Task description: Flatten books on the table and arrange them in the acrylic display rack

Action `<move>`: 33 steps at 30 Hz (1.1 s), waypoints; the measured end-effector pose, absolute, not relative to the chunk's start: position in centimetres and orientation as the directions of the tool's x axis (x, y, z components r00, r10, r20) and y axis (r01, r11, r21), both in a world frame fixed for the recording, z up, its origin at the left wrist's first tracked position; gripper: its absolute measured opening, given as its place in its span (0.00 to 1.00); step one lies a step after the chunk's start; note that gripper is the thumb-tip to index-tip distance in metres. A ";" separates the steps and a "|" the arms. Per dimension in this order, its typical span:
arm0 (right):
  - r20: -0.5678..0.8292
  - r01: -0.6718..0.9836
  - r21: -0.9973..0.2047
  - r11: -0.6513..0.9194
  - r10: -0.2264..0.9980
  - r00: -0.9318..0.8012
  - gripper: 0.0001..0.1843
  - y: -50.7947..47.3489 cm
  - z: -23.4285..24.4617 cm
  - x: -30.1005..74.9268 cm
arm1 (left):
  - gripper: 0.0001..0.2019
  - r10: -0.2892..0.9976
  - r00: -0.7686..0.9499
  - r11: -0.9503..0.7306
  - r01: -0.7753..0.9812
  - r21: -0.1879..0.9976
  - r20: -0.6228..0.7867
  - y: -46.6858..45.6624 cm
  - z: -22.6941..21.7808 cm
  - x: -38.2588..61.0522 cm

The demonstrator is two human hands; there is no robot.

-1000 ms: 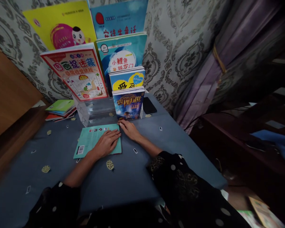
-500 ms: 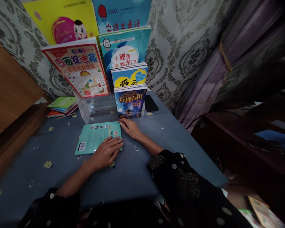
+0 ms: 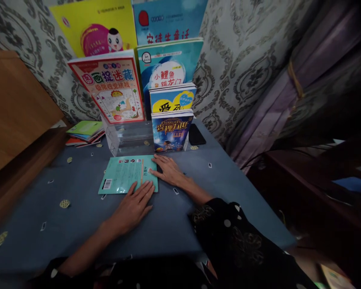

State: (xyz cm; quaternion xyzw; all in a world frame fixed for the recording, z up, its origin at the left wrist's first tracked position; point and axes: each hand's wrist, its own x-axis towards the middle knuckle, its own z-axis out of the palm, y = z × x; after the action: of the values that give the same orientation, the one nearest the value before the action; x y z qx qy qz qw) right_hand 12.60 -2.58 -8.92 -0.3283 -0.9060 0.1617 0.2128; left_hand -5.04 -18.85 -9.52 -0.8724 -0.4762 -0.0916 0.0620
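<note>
A teal book [image 3: 123, 174] lies flat on the table, its barcode at the lower left. The fingertips of my left hand [image 3: 135, 206] rest on the book's lower right edge, fingers stretched out and the palm over the tablecloth. At the book's upper right corner is my right hand [image 3: 168, 169], its fingers extended and the thumb touching the right side of the cover. Neither hand grips anything. Just beyond my right hand, a dark blue book [image 3: 171, 132] stands at the front of the clear display stand [image 3: 112, 140].
Behind stand a red-bordered picture book [image 3: 117, 94], a yellow-and-blue book [image 3: 171, 100] and taller books. A black phone [image 3: 196, 135] lies right of the stand. Stacked books [image 3: 86, 130] sit at the table's left back. A wooden panel [image 3: 18, 112] borders the left; a purple curtain [image 3: 264, 108] hangs right.
My left hand has drawn back toward me, from over the book's right part to its lower edge. My right thumb now reaches onto the cover. The view has shifted slightly.
</note>
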 end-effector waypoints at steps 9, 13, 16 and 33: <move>0.278 0.517 -0.433 0.738 0.655 -0.702 0.27 -2.4 -9.4 12.7 | 0.34 0.886 0.405 -0.417 0.909 0.010 0.226 -20.7 -9.8 -7.2; 0.280 0.509 -0.434 0.743 0.649 -0.708 0.28 -2.4 -9.5 12.7 | 0.34 0.903 0.356 -0.366 0.931 -0.004 0.240 -21.3 -10.0 -8.8; 0.269 0.518 -0.430 0.739 0.652 -0.709 0.28 -2.4 -9.5 12.7 | 0.34 0.913 0.314 -0.317 0.948 -0.034 0.262 -21.5 -10.5 -10.7; 0.284 0.561 -0.380 0.735 0.670 -0.686 0.28 -3.5 -9.1 12.9 | 0.38 0.943 0.122 -0.142 0.989 0.041 0.309 -22.1 -11.9 -15.8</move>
State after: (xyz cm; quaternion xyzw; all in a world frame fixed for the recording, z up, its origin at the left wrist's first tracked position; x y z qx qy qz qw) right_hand 12.90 -3.53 -9.06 -0.3389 -0.9085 0.1324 0.2057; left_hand -15.85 -22.11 -11.94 -0.7440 -0.6493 -0.1315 0.0871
